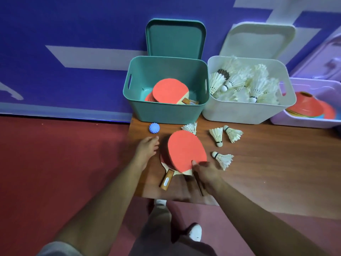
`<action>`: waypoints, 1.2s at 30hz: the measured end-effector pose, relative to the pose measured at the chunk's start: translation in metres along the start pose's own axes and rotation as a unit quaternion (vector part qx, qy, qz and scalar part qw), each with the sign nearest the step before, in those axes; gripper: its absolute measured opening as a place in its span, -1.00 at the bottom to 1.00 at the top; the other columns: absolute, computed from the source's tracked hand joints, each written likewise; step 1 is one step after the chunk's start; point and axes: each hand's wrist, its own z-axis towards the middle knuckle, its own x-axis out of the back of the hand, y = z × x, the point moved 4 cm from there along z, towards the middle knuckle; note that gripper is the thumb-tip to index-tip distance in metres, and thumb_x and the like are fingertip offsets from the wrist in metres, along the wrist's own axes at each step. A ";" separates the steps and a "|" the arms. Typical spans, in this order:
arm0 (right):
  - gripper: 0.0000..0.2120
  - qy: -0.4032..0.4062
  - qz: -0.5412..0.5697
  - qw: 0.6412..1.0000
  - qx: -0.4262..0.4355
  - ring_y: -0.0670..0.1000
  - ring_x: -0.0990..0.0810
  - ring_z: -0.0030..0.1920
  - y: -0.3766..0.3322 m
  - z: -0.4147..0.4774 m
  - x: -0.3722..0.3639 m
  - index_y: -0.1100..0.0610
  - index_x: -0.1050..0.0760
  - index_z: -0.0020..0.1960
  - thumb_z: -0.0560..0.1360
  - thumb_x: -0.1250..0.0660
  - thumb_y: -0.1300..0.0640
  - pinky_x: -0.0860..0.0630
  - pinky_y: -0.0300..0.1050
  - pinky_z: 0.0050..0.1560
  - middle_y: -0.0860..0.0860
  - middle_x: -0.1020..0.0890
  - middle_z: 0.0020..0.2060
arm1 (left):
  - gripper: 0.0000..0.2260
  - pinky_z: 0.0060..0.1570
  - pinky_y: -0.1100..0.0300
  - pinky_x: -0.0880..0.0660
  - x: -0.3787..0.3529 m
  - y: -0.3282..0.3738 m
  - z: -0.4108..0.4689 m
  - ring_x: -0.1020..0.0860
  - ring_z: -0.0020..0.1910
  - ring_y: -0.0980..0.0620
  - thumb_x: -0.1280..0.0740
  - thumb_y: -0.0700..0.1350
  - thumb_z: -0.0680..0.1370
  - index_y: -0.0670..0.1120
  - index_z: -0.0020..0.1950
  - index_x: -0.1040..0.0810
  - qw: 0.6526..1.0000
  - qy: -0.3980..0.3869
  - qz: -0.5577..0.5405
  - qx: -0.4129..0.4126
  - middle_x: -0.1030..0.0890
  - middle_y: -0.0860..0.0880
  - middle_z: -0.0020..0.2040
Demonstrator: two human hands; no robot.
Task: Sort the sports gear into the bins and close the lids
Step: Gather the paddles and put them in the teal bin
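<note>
Right hand (pixel 206 172) grips round, red-faced paddle (pixel 186 150).

Pink bin (pixel 299 121) cut off at right, lower paddle (pixel 166 181) mostly beneath top paddle (pixel 186 150) (handle shows)

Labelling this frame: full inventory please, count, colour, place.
table: 1, brown wood
green bin: 1, open, table's far left
green lid: 1, upright behind it
white bin: 1, open, right of green
white lid: 1, leaning behind it
pink bin: 1, far right
cones: stack, mostly orange, pink bin
binned paddles: 2+, red, green bin
binned shuttlecocks: many, white, white bin
loose paddles: stack, red, table front
loose shuttlecocks: 4, white, near stack
ball: 1, blue, table's left
left hand: open, beside stack
right hand: grips top paddle
</note>
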 end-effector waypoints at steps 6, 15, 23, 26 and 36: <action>-0.84 0.054 0.049 0.996 -0.053 0.08 -0.52 -0.20 0.022 0.020 -0.030 0.14 -0.48 -0.01 0.59 -0.29 0.04 -0.45 -0.10 -0.17 0.06 -0.56 -0.21 | -0.48 0.29 -0.03 -0.45 -0.016 -0.033 0.026 -0.54 0.20 -0.04 -0.38 0.18 0.45 -0.09 0.29 -0.48 0.986 -0.002 0.153 0.061 -0.57 -0.05 0.24; -0.53 0.113 -0.078 0.984 -0.109 0.26 -0.46 0.23 0.024 0.035 -0.045 0.29 -0.45 0.27 0.49 -0.26 -0.01 -0.44 -0.03 0.17 0.24 -0.56 0.16 | -0.63 -0.04 0.27 -0.33 -0.032 -0.039 0.041 -0.54 0.13 -0.06 -0.42 -0.17 0.52 -0.26 0.28 -0.46 0.970 0.015 0.241 0.039 -0.56 -0.15 0.16; -0.75 0.055 0.097 0.991 -0.069 0.05 -0.62 -0.14 0.022 0.028 -0.034 0.23 -0.46 0.08 0.52 -0.33 0.06 -0.53 -0.07 -0.18 0.11 -0.63 -0.09 | -0.89 0.07 -0.09 -0.52 -0.026 -0.036 0.026 -0.58 0.09 -0.13 -0.28 -0.23 0.61 -0.09 0.11 -0.49 0.995 -0.049 0.001 0.083 -0.61 -0.15 0.15; -0.73 0.047 0.075 0.996 -0.009 0.06 -0.61 -0.03 0.001 0.010 -0.027 0.15 -0.36 0.09 0.56 -0.31 -0.02 -0.54 -0.05 -0.08 0.08 -0.60 -0.03 | -0.85 -0.01 -0.08 -0.51 -0.019 -0.028 0.007 -0.56 0.11 -0.17 -0.22 -0.31 0.61 -0.15 0.15 -0.45 0.991 -0.079 -0.088 0.060 -0.54 -0.26 0.27; -0.54 -0.040 -0.108 0.968 0.223 -0.17 -0.54 -0.14 -0.096 -0.053 -0.004 -0.03 -0.23 0.28 0.49 -0.36 0.19 -0.43 -0.40 -0.16 -0.16 -0.53 -0.12 | -0.53 0.06 -0.21 -0.47 0.003 0.028 -0.062 -0.53 0.21 -0.13 -0.22 -0.28 0.49 0.00 0.38 -0.36 0.940 -0.142 -0.307 -0.041 -0.49 -0.08 0.34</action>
